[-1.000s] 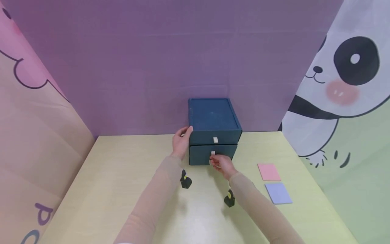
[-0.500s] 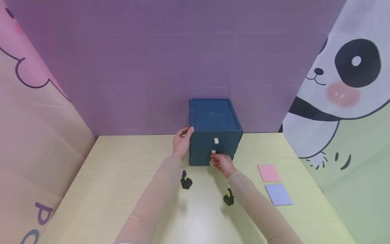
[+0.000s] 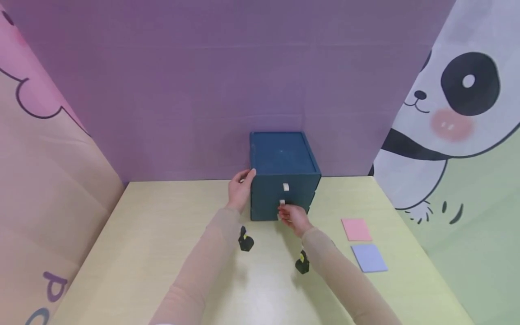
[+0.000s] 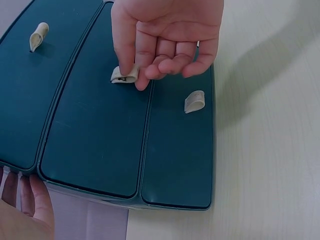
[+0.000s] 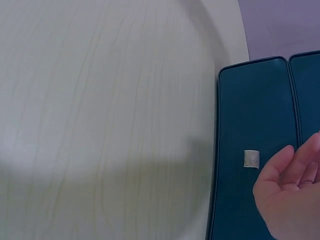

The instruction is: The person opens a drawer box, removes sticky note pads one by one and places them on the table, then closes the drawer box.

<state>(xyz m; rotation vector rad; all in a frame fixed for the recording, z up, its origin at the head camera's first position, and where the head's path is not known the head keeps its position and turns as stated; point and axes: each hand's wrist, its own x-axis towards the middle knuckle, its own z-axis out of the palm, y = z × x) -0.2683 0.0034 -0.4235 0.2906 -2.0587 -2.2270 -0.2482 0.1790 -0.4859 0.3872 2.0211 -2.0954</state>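
Note:
A dark blue-green drawer cabinet stands against the back wall, with three drawer fronts stacked flush. Each front carries a small cream pull tab, such as the top one. My right hand pinches the middle drawer's tab between thumb and index finger, its other fingers bent loosely below. The bottom drawer's tab sits beside that thumb in the right wrist view. My left hand rests against the cabinet's left side near its top front corner, fingertips touching the side wall.
A pink square pad and a lavender square pad lie on the light wooden table at the right. Black devices, one of them at the left, show at both wrists. Printed panda fabric borders the right side.
The middle drawer, sticking out a little a second ago, has slid in flush with the others under my right hand. My left hand has stayed on the cabinet's side.

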